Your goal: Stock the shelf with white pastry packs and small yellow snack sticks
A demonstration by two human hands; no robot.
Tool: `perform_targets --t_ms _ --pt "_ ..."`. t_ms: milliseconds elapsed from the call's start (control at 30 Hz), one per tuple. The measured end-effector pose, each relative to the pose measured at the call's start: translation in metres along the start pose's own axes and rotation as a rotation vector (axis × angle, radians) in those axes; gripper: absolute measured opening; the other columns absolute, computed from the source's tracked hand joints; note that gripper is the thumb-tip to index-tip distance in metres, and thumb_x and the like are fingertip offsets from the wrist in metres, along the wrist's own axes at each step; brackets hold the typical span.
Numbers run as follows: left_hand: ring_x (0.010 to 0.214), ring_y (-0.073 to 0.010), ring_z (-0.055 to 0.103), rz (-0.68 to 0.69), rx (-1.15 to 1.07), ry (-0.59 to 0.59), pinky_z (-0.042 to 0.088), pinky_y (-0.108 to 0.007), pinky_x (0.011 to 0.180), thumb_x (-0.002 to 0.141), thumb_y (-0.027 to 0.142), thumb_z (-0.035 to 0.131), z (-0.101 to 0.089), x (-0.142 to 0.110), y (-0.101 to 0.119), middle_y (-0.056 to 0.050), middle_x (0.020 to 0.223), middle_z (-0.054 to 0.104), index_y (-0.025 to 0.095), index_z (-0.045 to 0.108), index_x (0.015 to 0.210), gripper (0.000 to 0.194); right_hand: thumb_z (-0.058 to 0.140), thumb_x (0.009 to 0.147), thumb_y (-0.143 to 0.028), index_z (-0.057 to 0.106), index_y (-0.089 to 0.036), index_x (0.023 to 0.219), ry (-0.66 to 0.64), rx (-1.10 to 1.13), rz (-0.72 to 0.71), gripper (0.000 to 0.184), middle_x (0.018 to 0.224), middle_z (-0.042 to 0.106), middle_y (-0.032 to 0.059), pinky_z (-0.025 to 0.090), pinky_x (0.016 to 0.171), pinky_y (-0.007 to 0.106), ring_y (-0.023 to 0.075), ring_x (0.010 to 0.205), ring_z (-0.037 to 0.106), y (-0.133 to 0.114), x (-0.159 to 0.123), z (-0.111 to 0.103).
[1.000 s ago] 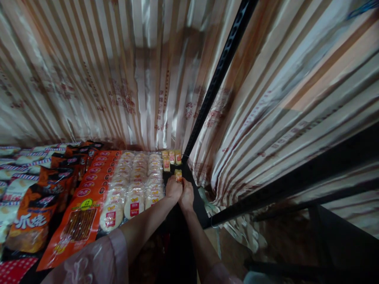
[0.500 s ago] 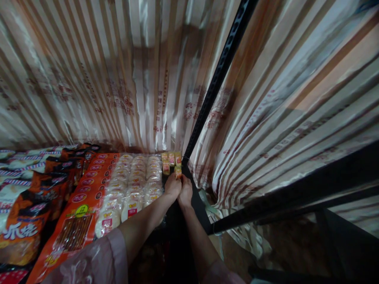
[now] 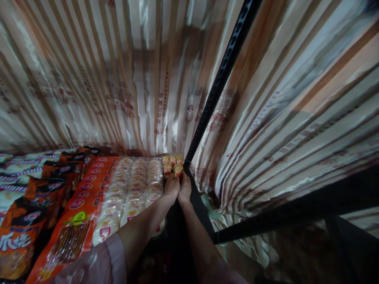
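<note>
My left hand (image 3: 172, 186) and my right hand (image 3: 185, 187) reach side by side to the back right corner of a dark shelf (image 3: 197, 205). Together their fingers pinch a small yellow snack packet (image 3: 177, 170) and hold it against several like packets (image 3: 169, 162) lined up at the corner. Left of my hands lie rows of round white cracker packs (image 3: 134, 185).
Long orange-red snack bags (image 3: 79, 213) lie left of the crackers, with dark orange bags (image 3: 26, 221) further left. A black slotted upright post (image 3: 220, 79) rises from the corner. Striped shiny curtain fabric (image 3: 118, 71) hangs behind and to the right.
Both hands have pushed further back along the shelf, carrying the small packet up against the row at the corner.
</note>
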State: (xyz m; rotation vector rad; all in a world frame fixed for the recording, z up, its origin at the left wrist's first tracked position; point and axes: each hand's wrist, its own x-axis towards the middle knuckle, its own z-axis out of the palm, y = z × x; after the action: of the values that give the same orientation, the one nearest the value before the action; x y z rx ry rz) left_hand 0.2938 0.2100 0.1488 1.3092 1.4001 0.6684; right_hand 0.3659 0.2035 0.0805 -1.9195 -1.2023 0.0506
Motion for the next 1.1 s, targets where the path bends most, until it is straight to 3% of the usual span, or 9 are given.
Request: perform_targets --t_ms 167,567,900,1100 --pt "0.131 -0.0192 0.039 -0.055 -0.028 0.008 0.031 -0.024 0.106 0.094 0.024 0.032 -0.002 -0.004 0.006 -0.015 0.142 0.041 0.008 0.040 0.136 0.046 0.046 0.078 -0.025 0.051 -0.013 0.119 -0.006 0.108 0.019 0.043 0.103 0.063 0.0117 0.046 0.084 0.036 0.0225 0.094 0.058 0.000 0.006 0.005" --pt "0.130 -0.0196 0.042 -0.070 -0.064 0.013 0.032 -0.026 0.106 0.094 0.022 0.032 -0.002 -0.003 0.008 -0.016 0.138 0.046 0.007 0.046 0.131 0.042 0.048 0.076 -0.021 0.056 -0.015 0.107 -0.072 0.073 -0.022 0.033 0.096 0.062 0.0097 0.046 0.083 0.033 0.0208 0.091 0.057 -0.003 0.017 0.009" --pt "0.125 -0.0232 0.047 -0.003 -0.025 0.026 0.036 -0.031 0.104 0.090 0.019 0.038 0.002 -0.009 0.005 -0.012 0.129 0.056 0.014 0.052 0.128 0.040 0.047 0.075 -0.016 0.052 -0.019 0.126 -0.095 0.032 -0.058 0.051 0.101 0.060 0.0082 0.046 0.084 0.031 0.0203 0.095 0.055 0.004 0.011 0.010" --pt "0.121 -0.0201 0.051 -0.016 -0.005 -0.009 0.039 -0.026 0.100 0.091 0.020 0.034 0.003 -0.009 0.005 -0.014 0.132 0.053 0.012 0.046 0.132 0.043 0.047 0.075 -0.015 0.052 -0.023 0.128 -0.097 0.013 -0.080 0.055 0.098 0.058 0.0071 0.047 0.082 0.032 0.0205 0.090 0.054 0.005 0.012 0.011"
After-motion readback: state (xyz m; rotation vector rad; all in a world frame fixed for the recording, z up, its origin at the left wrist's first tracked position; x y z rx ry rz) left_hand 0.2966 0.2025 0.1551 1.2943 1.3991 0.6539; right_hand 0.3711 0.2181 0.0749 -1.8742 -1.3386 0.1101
